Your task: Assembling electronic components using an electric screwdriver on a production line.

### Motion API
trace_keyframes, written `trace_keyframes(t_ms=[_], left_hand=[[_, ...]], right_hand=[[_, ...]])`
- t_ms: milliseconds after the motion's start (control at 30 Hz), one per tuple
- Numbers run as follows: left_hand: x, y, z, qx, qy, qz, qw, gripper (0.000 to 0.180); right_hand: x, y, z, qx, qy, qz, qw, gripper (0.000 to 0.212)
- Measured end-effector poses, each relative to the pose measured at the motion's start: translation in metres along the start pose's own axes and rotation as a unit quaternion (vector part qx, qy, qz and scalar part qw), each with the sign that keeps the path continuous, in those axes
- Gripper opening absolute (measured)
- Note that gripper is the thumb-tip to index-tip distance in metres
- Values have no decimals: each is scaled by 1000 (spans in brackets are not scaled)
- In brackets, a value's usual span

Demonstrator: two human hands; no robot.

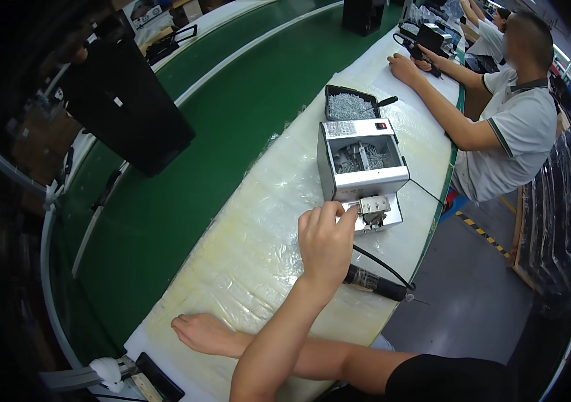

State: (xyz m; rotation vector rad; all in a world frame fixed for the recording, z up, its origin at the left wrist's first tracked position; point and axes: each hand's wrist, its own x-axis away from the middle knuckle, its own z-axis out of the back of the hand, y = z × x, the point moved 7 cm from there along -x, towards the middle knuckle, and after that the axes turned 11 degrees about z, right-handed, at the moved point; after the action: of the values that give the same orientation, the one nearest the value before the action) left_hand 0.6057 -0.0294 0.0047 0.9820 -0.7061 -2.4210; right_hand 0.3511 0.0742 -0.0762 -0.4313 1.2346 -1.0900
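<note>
My left hand [327, 242] reaches across over my right forearm to a silver screw feeder [372, 175]. Its fingers are curled, thumb and forefinger pinched at the feeder's front metal block [374, 205]; whatever is between the tips is too small to make out. Loose screws [366, 157] fill the feeder's open top. My right hand [204, 333] lies on the plastic-covered tabletop at the lower left, fingers curled under, and what it holds, if anything, is hidden. To the right of my left wrist lies a black cylindrical tool [376, 283], apparently an electric screwdriver, beside a black cable.
A black tray of screws [351, 105] stands behind the feeder. A co-worker [513, 127] sits farther along the table, handling a black tool. Beyond the far edge runs a green conveyor [232, 134] carrying a tall black box [124, 100]. A dark flat object [158, 376] lies at lower left.
</note>
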Motion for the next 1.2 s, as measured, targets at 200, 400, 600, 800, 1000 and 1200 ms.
trace_keyframes(t_ms=[200,400,600,800,1000,1200], left_hand=[[1,-3,-3,18,-6,7,1000,11],[-2,-7,-2,29,-5,28,999,9],[0,-6,-2,33,6,34,999,9],[0,-9,-3,54,3,60,997,9],[2,-12,-4,59,17,67,996,8],[4,-10,-6,50,24,57,997,9]], right_hand=[[1,-1,1,-8,9,0,1000,11],[2,-2,3,-19,13,-4,1000,11],[1,-4,5,-11,22,3,1000,11],[2,-2,0,0,-3,-7,1000,10],[1,-4,1,4,5,0,1000,10],[1,-4,2,10,1,2,1000,10]])
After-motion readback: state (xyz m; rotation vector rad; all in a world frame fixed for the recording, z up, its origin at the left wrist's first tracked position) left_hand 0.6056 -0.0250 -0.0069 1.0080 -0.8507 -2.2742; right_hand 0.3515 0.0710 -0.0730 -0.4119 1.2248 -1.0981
